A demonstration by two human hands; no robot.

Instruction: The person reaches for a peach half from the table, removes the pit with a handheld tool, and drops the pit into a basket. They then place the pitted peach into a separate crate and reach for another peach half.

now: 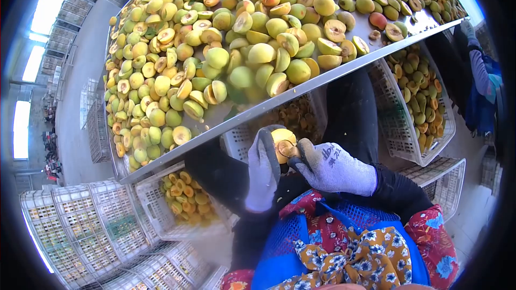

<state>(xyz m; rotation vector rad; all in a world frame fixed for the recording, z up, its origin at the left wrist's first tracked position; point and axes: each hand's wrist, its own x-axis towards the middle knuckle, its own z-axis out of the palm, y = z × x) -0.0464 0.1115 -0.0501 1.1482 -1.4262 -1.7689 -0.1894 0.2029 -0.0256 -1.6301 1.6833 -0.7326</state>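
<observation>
In front of my lap, my left hand [262,169], in a pale glove with grey fingers, is wrapped round a yellow peach half [282,137]. Its cut face is turned toward my right hand [336,167], gloved alike with dark writing on the back. The right fingers are pinched together right at the middle of the fruit, by the brownish pit area. What they hold there I cannot make out. Just beyond both hands is the metal edge of a table [301,87], heaped with whole and halved yellow-green peaches [262,53].
Under the table edge stand white plastic crates of peach halves, one at left [149,204] and one at right [419,157]. Mesh crates [80,212] are stacked at lower left. Another person's gloved hand [468,31] shows at far right. A person's blurred arm is at top left.
</observation>
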